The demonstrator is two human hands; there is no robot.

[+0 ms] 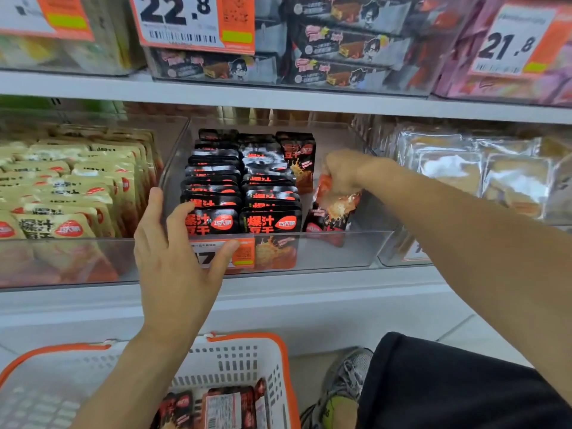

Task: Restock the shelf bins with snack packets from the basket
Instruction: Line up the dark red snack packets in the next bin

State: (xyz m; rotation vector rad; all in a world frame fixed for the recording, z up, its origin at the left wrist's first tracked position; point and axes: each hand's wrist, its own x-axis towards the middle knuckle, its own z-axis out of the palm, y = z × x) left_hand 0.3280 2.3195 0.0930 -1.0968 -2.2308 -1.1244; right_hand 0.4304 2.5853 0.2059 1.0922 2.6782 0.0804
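Note:
A clear shelf bin [337, 249] in the middle holds two neat rows of black and red snack packets [241, 193]. My right hand [343, 171] reaches into the bin's right side and grips a few black and orange packets [332, 209] standing there on end. My left hand [176, 246] rests on the bin's front left corner, its fingers over the rim and its thumb on the front wall. Below, a white basket with an orange rim [278, 360] holds more of the same packets [216, 407].
A bin of beige packets [68, 196] stands to the left and a bin of clear-wrapped snacks [483, 171] to the right. The upper shelf carries boxed bars [349, 48] and price tags [192, 20]. My shoe [343, 385] and knee are beside the basket.

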